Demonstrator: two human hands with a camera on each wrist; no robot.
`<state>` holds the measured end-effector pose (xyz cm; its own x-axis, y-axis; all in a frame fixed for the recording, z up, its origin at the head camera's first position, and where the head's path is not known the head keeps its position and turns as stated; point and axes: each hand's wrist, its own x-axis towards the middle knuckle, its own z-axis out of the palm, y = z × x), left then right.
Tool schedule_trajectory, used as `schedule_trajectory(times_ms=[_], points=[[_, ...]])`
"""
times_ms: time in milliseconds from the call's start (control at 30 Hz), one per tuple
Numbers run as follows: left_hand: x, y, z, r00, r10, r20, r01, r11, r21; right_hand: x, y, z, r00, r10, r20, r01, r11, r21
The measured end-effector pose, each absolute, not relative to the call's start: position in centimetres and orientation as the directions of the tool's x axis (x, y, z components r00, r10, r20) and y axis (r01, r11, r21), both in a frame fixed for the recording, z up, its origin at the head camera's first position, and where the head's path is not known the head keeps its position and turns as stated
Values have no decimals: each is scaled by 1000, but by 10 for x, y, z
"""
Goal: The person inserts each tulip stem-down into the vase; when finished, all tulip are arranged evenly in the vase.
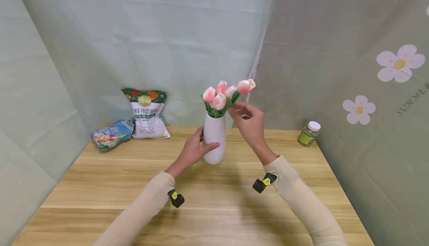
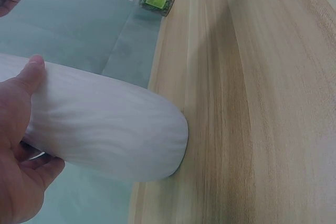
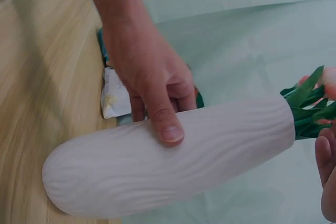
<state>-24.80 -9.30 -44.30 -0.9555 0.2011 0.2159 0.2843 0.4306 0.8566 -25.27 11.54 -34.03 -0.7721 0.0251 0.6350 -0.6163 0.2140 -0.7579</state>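
Observation:
A white vase point(image 1: 215, 141) with a wavy ribbed surface stands upright on the wooden table. My left hand point(image 1: 192, 149) grips its side, thumb across the front and fingers behind, as the right wrist view also shows on the vase point(image 3: 173, 166). Several pink-and-white tulips point(image 1: 219, 101) with green leaves rise from its mouth. One tulip point(image 1: 246, 86) leans out to the right, higher than the others. My right hand point(image 1: 249, 123) pinches this tulip by its green stem or leaves just above the rim. The lower stems are hidden inside the vase.
Behind and left, a white-and-green printed bag point(image 1: 149, 115) leans against the curtain beside a blue packet point(image 1: 114, 134). At the back right stands a small jar point(image 1: 308, 133) with a white lid. Fabric walls point(image 1: 167, 34) border the wooden table point(image 1: 207, 208).

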Motion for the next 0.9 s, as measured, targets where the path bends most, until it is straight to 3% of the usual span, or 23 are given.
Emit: schedule_trajectory(times_ms=[167,533,900], points=[[-248,-93,-442,-954,206,219,289,426,857,-253,115,-339,-737,44,674,-655,198,-729],[-248,-93,-443,-949,206,237,305,427,851,-256,110,-353,-780,-9,625,-600,294,-744],[-247,-95,-441,-950,222,219,298,440,847,-247,126,-361,-847,-36,531,-523,237,-819]])
